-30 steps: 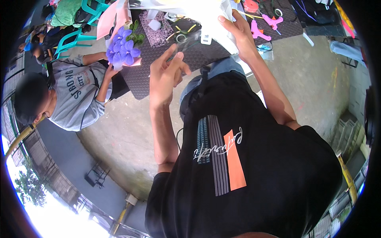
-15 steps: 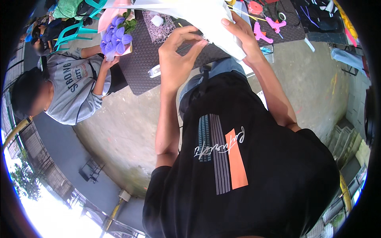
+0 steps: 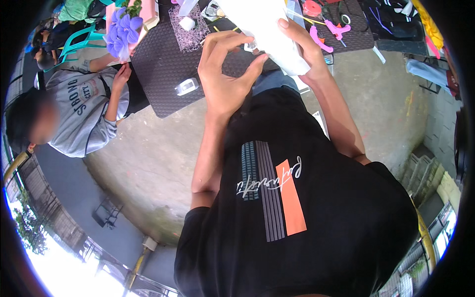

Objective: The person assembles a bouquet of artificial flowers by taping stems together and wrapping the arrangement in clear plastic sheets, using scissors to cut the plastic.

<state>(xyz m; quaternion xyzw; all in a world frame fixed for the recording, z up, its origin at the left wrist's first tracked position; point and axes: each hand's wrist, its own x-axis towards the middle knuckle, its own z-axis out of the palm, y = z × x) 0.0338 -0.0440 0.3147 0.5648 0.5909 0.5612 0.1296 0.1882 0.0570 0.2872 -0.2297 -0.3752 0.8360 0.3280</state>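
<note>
My right hand (image 3: 306, 49) grips a white paper wrap (image 3: 269, 27) that comes in from the top edge and narrows toward me, its thumb lying over the paper. My left hand (image 3: 227, 74) is beside the wrap's left side, thumb and fingers parted around a small clear, crinkled bit (image 3: 251, 47); I cannot make out whether it touches it. A small clear and white case-like object (image 3: 186, 86) lies on the dark textured table (image 3: 158, 84), left of my left hand. A pink lacy mesh piece (image 3: 183, 39) lies behind it.
At left, a person in grey (image 3: 84, 109) holds purple flowers (image 3: 122, 32) in pink wrapping. Teal chairs (image 3: 76, 47) and other people stand beyond. Pink glue guns (image 3: 336, 28), a red roll (image 3: 311, 7) and tape (image 3: 345, 19) lie at the table's right. Concrete floor (image 3: 133, 163) surrounds the table.
My left hand has moved up and right to the wrap, then its thumb and fingertips parted slightly. The white wrap shifted with my right hand. The other person's flowers moved left and up.
</note>
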